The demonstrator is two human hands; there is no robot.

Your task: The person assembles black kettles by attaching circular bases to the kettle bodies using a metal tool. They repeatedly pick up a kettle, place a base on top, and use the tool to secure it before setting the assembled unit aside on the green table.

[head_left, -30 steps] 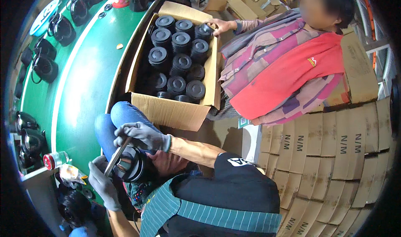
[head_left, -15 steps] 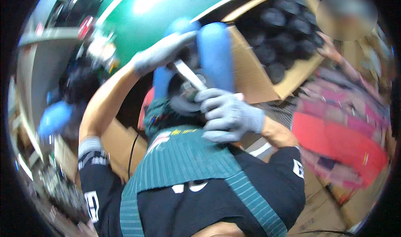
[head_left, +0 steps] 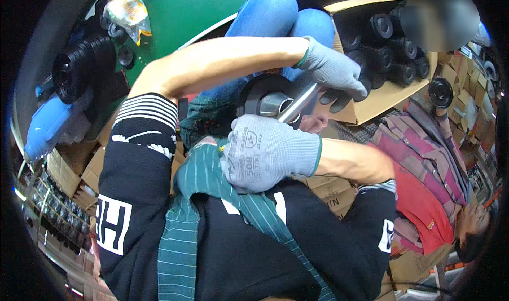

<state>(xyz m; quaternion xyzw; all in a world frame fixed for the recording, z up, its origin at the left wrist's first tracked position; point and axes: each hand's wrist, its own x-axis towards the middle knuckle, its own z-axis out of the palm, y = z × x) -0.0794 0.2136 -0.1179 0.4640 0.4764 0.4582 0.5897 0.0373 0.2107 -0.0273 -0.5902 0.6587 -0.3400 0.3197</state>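
My left hand (head_left: 335, 70), in a grey glove, reaches across my lap with its fingers closed around the far end of a shiny metal bar (head_left: 300, 103). At the bar's near end my right hand (head_left: 273, 152), gloved too, is closed in a fist, its fingertips hidden from above. Below the bar, a black round part (head_left: 251, 97) rests in my lap. A shiny metal ring (head_left: 274, 105) sits in the middle of this part. My forearms and gloves cover some of its edge.
An open cardboard box (head_left: 382, 98) full of black cylindrical parts stands at the far right. Black ribbed rings (head_left: 79, 70) and a blue bag (head_left: 50, 123) are at the left, beside a green tabletop (head_left: 180, 9). A co-worker in a plaid garment (head_left: 419, 142) sits at the right.
The bar has swung over, its far end now pointing right instead of left. My left hand has moved right with it; my right hand has turned into a fist. The head view has shifted.
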